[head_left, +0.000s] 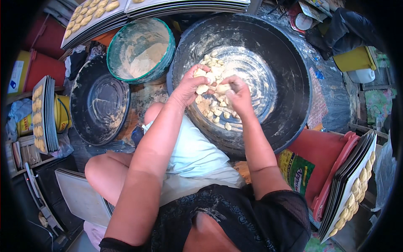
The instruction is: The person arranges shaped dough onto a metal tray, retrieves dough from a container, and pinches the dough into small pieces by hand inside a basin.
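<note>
Both hands work over a wide black basin (pixel 289 67) dusted with flour. My left hand (pixel 189 86) is closed around several pale dough pieces (pixel 202 89), with some bulging out past its fingers. A little to the right, my right hand (pixel 240 95) pinches a dough piece (pixel 223 88) between thumb and fingers, close beside the left hand. Beneath and around the hands, small loose dough lumps (pixel 217 112) lie scattered on the basin's floury floor. The left palm is hidden by what it holds.
A green-rimmed tub (pixel 166 63) of flour and a smaller black basin (pixel 79 109) stand at left. Stacked trays with shaped dough pieces stand at the far left (pixel 52 126), back (pixel 119 14) and right (pixel 346 189). A red bucket (pixel 308 153) borders the basin's near right.
</note>
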`<move>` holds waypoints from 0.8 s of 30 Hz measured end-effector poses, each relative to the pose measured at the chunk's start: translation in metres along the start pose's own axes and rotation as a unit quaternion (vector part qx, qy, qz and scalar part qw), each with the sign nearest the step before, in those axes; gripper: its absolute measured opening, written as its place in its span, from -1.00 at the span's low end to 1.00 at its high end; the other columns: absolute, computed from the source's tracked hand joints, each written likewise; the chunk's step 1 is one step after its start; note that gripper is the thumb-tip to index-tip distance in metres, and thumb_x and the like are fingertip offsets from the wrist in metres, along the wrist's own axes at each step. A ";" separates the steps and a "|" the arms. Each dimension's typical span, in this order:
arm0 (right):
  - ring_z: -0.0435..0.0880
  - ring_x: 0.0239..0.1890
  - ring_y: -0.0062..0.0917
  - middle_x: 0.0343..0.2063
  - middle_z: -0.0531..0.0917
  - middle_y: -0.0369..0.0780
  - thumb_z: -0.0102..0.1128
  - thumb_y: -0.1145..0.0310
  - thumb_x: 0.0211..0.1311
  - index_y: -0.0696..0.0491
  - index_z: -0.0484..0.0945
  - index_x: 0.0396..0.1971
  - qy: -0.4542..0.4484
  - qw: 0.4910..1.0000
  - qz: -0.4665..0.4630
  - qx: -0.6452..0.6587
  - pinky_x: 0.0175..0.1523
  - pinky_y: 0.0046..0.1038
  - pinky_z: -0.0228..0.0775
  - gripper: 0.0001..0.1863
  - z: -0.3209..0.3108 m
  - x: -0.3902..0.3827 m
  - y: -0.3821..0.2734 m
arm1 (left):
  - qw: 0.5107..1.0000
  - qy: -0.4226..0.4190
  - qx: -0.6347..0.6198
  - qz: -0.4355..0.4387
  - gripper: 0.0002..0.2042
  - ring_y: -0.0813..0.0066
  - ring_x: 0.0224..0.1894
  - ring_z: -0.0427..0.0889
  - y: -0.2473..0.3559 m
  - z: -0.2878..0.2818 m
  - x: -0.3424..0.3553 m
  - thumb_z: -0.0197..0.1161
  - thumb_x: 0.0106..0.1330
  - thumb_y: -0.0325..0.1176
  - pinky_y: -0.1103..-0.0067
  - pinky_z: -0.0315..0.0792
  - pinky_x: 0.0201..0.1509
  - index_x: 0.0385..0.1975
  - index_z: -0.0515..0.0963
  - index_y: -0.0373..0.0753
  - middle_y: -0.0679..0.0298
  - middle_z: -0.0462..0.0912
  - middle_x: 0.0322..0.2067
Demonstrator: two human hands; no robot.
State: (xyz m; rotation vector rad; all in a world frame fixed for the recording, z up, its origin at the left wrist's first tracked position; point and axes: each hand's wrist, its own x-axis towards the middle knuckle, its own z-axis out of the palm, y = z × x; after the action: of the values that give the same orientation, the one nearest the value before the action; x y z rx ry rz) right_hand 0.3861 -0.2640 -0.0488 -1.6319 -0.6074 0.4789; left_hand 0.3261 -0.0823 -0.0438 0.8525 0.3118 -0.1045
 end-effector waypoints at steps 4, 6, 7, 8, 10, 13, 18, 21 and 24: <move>0.48 -0.08 -0.58 -0.14 0.53 -0.21 0.22 0.46 0.08 0.12 0.49 -0.14 0.061 0.996 0.006 0.062 -0.06 -0.53 0.38 -0.70 0.014 0.003 -0.022 | 0.996 -0.068 0.044 -0.041 -0.70 0.38 -0.31 0.59 0.000 -0.008 0.001 0.17 0.04 -0.50 0.55 0.51 -0.40 -0.18 0.39 -0.18 0.17 0.53 -0.22; 0.47 -0.09 -0.65 -0.16 0.54 -0.21 0.17 0.37 0.19 0.14 0.51 -0.16 0.069 0.995 -0.006 0.075 -0.19 -0.57 0.39 -0.76 0.014 0.007 -0.008 | 0.994 -0.065 0.065 -0.063 -0.71 0.40 -0.33 0.59 -0.004 -0.006 0.001 0.17 0.04 -0.47 0.57 0.48 -0.44 -0.19 0.40 -0.18 0.18 0.53 -0.24; 0.47 -0.09 -0.65 -0.16 0.54 -0.21 0.17 0.37 0.19 0.14 0.51 -0.16 0.070 0.995 -0.005 0.075 -0.19 -0.57 0.39 -0.76 0.007 0.010 -0.001 | 0.991 -0.061 0.088 -0.081 -0.72 0.42 -0.35 0.59 -0.004 -0.006 0.002 0.17 0.05 -0.44 0.59 0.45 -0.49 -0.19 0.40 -0.18 0.18 0.54 -0.27; 0.46 -0.06 -0.62 -0.10 0.52 -0.19 0.19 0.37 0.18 0.14 0.52 -0.14 0.092 0.988 0.101 0.070 -0.16 -0.55 0.40 -0.73 0.000 0.011 0.006 | 0.991 -0.062 0.088 -0.082 -0.72 0.42 -0.35 0.59 -0.005 -0.007 0.003 0.17 0.05 -0.44 0.59 0.45 -0.49 -0.19 0.40 -0.18 0.18 0.54 -0.27; 0.50 -0.12 -0.55 -0.16 0.55 -0.18 0.24 0.38 0.14 0.14 0.56 -0.19 0.113 0.977 0.171 0.053 -0.08 -0.52 0.39 -0.75 -0.006 0.010 -0.004 | 0.989 -0.052 0.110 -0.089 -0.77 0.46 -0.44 0.58 -0.004 -0.010 0.005 0.13 0.13 -0.37 0.63 0.37 -0.60 -0.19 0.41 -0.17 0.19 0.55 -0.34; 0.53 -0.20 -0.52 -0.31 0.57 -0.19 0.25 0.38 0.12 0.14 0.58 -0.29 0.115 0.988 -0.022 -0.097 -0.09 -0.49 0.38 -0.81 0.011 0.007 -0.003 | 0.992 -0.043 0.079 -0.093 -0.77 0.48 -0.54 0.56 -0.002 -0.006 0.003 0.06 0.29 -0.16 0.67 0.31 -0.69 -0.21 0.41 -0.16 0.21 0.56 -0.39; 0.46 -0.04 -0.34 -0.09 0.49 -0.11 0.32 0.39 -0.01 0.10 0.50 -0.06 -0.040 0.995 0.074 -0.062 0.10 -0.32 0.31 -0.56 0.003 0.007 0.009 | 0.986 -0.038 0.085 -0.139 -0.59 0.52 -0.59 0.53 -0.005 -0.008 0.005 -0.08 0.37 0.10 0.70 0.26 -0.74 -0.17 0.42 -0.15 0.25 0.54 -0.42; 0.52 -0.18 -0.30 -0.25 0.58 -0.16 0.28 0.42 0.00 0.12 0.43 -0.03 0.028 0.986 -0.117 -0.117 0.08 -0.32 0.30 -0.54 0.021 0.007 -0.004 | 0.985 -0.061 0.067 -0.144 -0.56 0.58 -0.58 0.51 -0.006 -0.007 0.004 -0.06 0.35 0.13 0.71 0.25 -0.74 -0.15 0.42 -0.15 0.30 0.52 -0.44; 0.50 -0.16 -0.41 -0.19 0.56 -0.20 0.34 0.48 -0.08 0.11 0.41 -0.08 -0.023 0.992 -0.053 -0.115 0.10 -0.40 0.29 -0.52 0.015 0.011 -0.002 | 0.982 -0.050 0.125 -0.131 -0.61 0.63 -0.57 0.49 -0.009 0.000 0.001 0.04 0.33 0.05 0.73 0.23 -0.74 -0.14 0.41 -0.18 0.33 0.51 -0.45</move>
State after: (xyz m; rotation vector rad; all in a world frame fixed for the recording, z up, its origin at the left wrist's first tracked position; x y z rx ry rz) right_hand 0.3846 -0.2453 -0.0492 -1.7985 -0.8037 0.3801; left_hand 0.3250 -0.0883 -0.0504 1.0487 0.3187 -0.4375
